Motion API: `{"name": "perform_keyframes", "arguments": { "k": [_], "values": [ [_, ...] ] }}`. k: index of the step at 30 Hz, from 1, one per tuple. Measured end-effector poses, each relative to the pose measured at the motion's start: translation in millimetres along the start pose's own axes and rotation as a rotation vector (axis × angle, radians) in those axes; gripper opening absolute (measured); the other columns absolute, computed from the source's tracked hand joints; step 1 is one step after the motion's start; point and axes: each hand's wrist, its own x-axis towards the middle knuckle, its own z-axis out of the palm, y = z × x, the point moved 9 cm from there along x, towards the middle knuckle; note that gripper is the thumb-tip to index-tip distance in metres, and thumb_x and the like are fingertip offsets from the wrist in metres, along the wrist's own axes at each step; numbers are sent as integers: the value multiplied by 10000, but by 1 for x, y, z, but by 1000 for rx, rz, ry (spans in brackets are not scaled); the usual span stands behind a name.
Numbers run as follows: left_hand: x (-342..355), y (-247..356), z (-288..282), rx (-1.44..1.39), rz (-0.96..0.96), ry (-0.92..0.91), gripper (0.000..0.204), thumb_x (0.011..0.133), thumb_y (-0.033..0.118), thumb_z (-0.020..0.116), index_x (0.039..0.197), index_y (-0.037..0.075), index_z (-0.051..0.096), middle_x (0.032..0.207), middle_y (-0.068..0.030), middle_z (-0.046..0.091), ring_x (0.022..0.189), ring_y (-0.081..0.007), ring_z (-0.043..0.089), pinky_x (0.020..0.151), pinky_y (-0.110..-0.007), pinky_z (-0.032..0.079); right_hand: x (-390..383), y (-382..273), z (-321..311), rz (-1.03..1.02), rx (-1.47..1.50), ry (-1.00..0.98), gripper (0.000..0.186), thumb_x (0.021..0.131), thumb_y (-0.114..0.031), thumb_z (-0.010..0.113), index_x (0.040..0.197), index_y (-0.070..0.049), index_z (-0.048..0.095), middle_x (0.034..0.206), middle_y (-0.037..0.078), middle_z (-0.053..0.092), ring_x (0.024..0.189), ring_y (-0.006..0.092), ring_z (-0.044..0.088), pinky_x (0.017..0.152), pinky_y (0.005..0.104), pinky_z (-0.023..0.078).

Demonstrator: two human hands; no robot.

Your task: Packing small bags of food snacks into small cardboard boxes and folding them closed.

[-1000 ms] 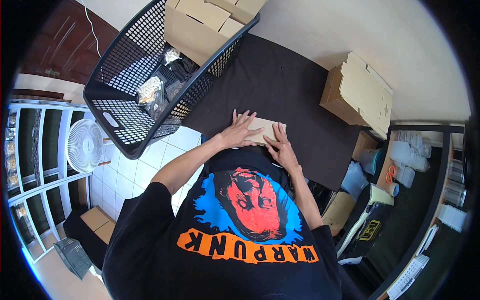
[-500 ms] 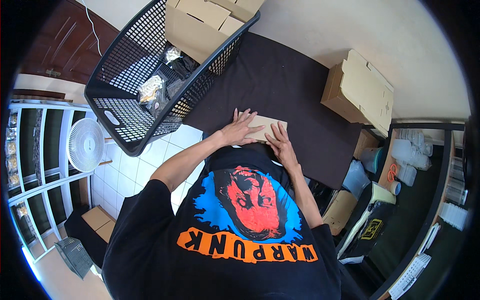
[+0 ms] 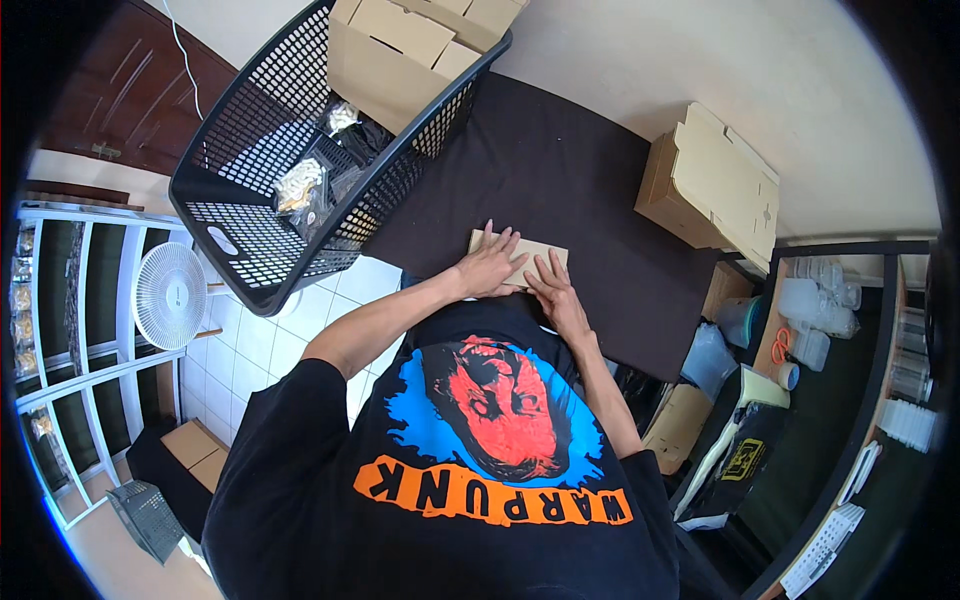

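A small flat brown cardboard piece lies on the dark table near its front edge. My left hand rests flat on its left part with fingers spread. My right hand presses on its right front part, fingers stretched out. Both hands cover much of the cardboard. My black shirt with a bright print fills the lower middle of the view.
A large black mesh basket with packets and cardboard boxes stands at the table's left. A stack of folded cartons sits at the table's right end. A white fan stands on the tiled floor; shelves with plastic containers are at right.
Both hands stay on the cardboard piece with only slight shifts of the fingers. Nothing else has moved.
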Motion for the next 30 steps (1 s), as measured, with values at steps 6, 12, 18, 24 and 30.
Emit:
{"name": "perform_keyframes", "arguments": {
  "k": [6,12,18,24,30],
  "values": [
    [4,-1,-4,2,14,-44,787,908,526,695,1497,29,534,1506,-349,455,1447,-491,413,1203,-687,239,1,0,0,6,26,16,454,927,-70,721,1372,-156,693,1588,126,492,1557,399,284,1241,542,301],
    [8,0,-5,3,16,-80,808,885,515,723,1493,18,534,1468,-356,484,1413,-487,452,1201,-685,254,2,-3,-2,1,23,31,441,926,-72,726,1360,-142,699,1571,134,509,1550,400,301,1233,543,312],
    [15,4,-12,49,-28,-112,921,806,539,786,1467,-45,523,1389,-344,539,1361,-476,500,1200,-689,250,4,-3,-5,-4,26,35,450,902,-39,741,1346,-94,698,1563,153,512,1544,394,313,1226,499,353],
    [18,7,-14,17,-89,-108,974,715,508,859,1417,-72,514,1271,-327,597,1268,-478,567,1186,-699,266,3,-1,-9,70,99,60,520,804,-16,819,1310,-28,701,1558,195,505,1533,379,345,1212,453,396],
    [20,9,-9,-35,-129,-118,976,710,452,872,1434,-65,471,1316,-395,561,1304,-541,533,1193,-676,276,3,-1,-8,71,97,104,541,769,2,827,1297,-39,713,1564,197,500,1526,380,364,1212,454,397]
  ]
}}
